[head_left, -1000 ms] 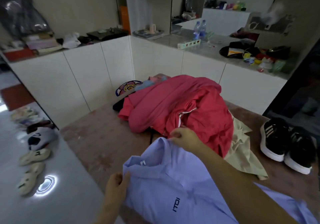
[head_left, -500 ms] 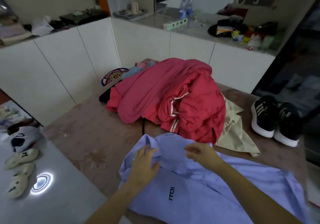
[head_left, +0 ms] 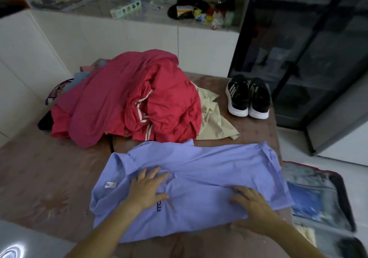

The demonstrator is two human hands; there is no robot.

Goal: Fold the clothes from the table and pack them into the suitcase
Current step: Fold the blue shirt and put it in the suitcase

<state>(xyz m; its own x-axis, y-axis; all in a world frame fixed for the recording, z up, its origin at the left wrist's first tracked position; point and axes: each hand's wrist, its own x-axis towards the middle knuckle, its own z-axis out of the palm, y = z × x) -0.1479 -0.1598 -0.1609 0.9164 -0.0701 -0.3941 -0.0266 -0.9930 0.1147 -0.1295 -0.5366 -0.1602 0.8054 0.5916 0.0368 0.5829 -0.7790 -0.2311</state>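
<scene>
One table (head_left: 49, 170) carries a red clothes pile (head_left: 127, 100) and, nearer, a lilac shirt (head_left: 209, 164) spread flat. Open suitcase (head_left: 347, 214) beside its right end holds blue packed items (head_left: 304, 200). Left hand (head_left: 147, 190) and right hand (head_left: 253, 204) press the shirt flat-fingered, grasping nothing.

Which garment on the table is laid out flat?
The light blue shirt, under the left hand and right hand; the red jacket and beige garment lie heaped behind it.
</scene>
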